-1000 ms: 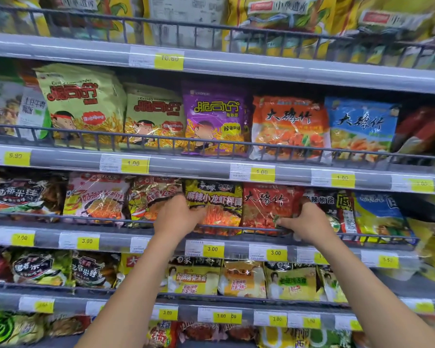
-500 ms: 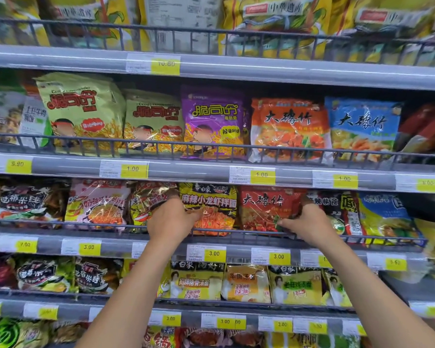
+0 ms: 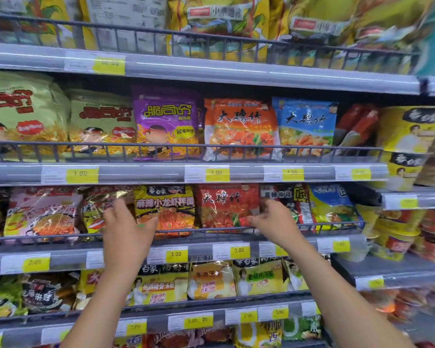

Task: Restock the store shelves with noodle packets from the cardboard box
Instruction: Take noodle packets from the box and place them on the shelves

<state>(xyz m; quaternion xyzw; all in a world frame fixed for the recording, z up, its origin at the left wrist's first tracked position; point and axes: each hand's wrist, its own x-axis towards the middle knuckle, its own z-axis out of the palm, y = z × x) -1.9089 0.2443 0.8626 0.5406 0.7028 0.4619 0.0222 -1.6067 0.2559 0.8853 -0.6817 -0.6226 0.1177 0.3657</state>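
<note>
Along the front edge of the middle shelf (image 3: 60, 259), behind a wire rail (image 3: 199, 231), packets upright side by side. Gold packet (image 3: 99, 200) leftmost of three. Left hand (image 3: 126, 232) raised before it, fingers loosely spread, gripping nothing, thumb against the lower left corner of the yellow packet (image 3: 165, 207). Next, red packet (image 3: 224, 207). Right hand (image 3: 274, 222) at its lower right corner, fingertips curled onto it; pinch or mere touch, cannot tell. Price tags (image 3: 175, 254) below.

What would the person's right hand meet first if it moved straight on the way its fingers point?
The red noodle packet. The right hand points left at its lower right corner; it may already touch it, but depth is unclear.
</note>
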